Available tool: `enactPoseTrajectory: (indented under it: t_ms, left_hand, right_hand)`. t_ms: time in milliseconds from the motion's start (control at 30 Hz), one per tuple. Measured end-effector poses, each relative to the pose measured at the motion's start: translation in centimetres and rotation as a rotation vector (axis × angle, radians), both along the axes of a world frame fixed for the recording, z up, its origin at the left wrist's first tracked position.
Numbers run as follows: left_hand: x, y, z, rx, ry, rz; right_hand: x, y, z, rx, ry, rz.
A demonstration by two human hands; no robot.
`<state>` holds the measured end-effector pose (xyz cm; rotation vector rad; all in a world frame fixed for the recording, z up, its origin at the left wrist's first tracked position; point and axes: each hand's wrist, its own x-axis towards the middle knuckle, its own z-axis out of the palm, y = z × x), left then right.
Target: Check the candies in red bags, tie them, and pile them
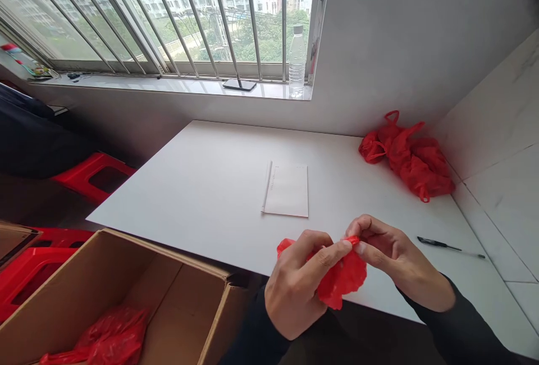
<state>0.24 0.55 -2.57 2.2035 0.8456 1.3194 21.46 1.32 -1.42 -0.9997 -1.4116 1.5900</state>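
A crumpled red plastic bag [346, 276] is gathered between my two hands, just over the front edge of the white table [219, 185]. My left hand [300, 281] is closed around the bunched bag, its thumb pressed along the top. With thumb and fingers, my right hand [385, 252] pinches a small twisted end of the same bag. Part of the bag is hidden behind the left fingers. A pale notebook [288, 191] lies flat beyond my hands, and a black pen [448, 246] rests right of my right hand.
Several knotted red bags [415, 157] sit at the table's back right by the tiled wall. An open cardboard box [185, 303] at lower left holds a red bag [113, 337]. Red stools [95, 174] stand left. A clear bottle [297, 62] stands on the window sill.
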Motion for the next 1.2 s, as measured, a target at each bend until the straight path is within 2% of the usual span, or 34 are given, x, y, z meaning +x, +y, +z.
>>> enactPoseTrajectory:
  t_ms: [267,433,500,633,733,833,900,1000,1100,1133,1200]
  left_hand:
    - [-0.1,0.2,-0.7,0.028,-0.017,0.084]
    - [-0.5,0.6,-0.6,0.063,0.11,-0.003]
    - [-1.2,1.0,0.0,0.104,0.179,0.007]
    - [-4.5,1.4,0.8,0.134,0.357,0.146]
    - [-8.0,1.1,-0.6,-0.031,0.435,0.271]
    - [-9.8,0.3,-3.3,-0.32,0.308,0.423]
    - [-9.3,-0.2,-5.0,-0.43,0.204,0.498]
    - [-6.3,-0.6,-6.6,-0.492,0.085,0.557]
    - [-2.4,-0.9,-7.9,-0.59,-0.095,0.506]
    - [-1.2,-0.9,-8.4,-0.623,-0.139,0.468]
    - [0.7,-0.8,-9.7,-0.613,-0.101,0.451]
  right_hand:
    - [0.7,0.3,-1.0,-0.058,0.062,-0.113]
    - [1.0,0.4,-0.8,0.021,-0.009,-0.139]
    - [0.8,0.2,-0.1,0.059,-0.108,-0.193]
    - [0.9,-0.4,0.1,0.091,-0.287,-0.208]
    - [2.0,-0.6,-1.8,0.032,-0.379,-0.238]
    - [3.1,-0.6,-4.7,-0.035,-0.421,-0.276]
    - [3.3,-0.6,-6.2,-0.03,-0.421,-0.259]
    - [2.1,-0.3,-7.5,0.0,-0.355,-0.298]
    - [-0.8,0.2,-8.4,0.061,-0.279,-0.375]
    - [-2.0,0.3,-8.9,0.105,-0.29,-0.368]
    - [-4.2,0.4,-10.1,0.205,-0.365,-0.286]
